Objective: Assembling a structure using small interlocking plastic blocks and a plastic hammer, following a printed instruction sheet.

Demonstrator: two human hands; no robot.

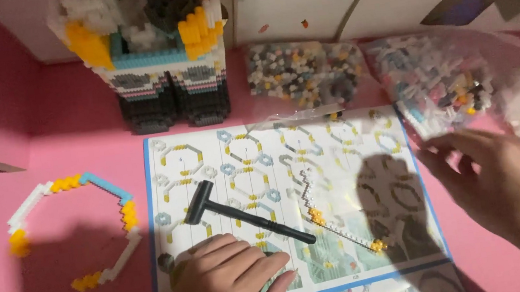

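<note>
Our left hand (226, 280) lies flat, fingers together, on the instruction sheet (223, 163), beside the hammer (242, 214) at its one o'clock. Our right hand (506, 186), fingers spread and holding nothing, hovers at three o'clock near a brick bag (441, 73). A curved strip (334, 222) crosses the sheet; the ring (73, 226) sits at nine o'clock on the worktop (65, 155).

Indoor light, moderate, w/ pink cast off the table (78, 153). Source appears above/behind camera: the right hand (506, 183) throws a dark, soft-edged shadow onto the instruction sheet (208, 152), the left hand (227, 287) a broader one down-left. Top-left corner dim. Mild glare on sheet centre and on plastic bags (460, 71). Right hand motion-blurred; small bricks in bags not resolvable. Overall soft, slightly noisy; slight wide-angle stretch at edges.
</note>
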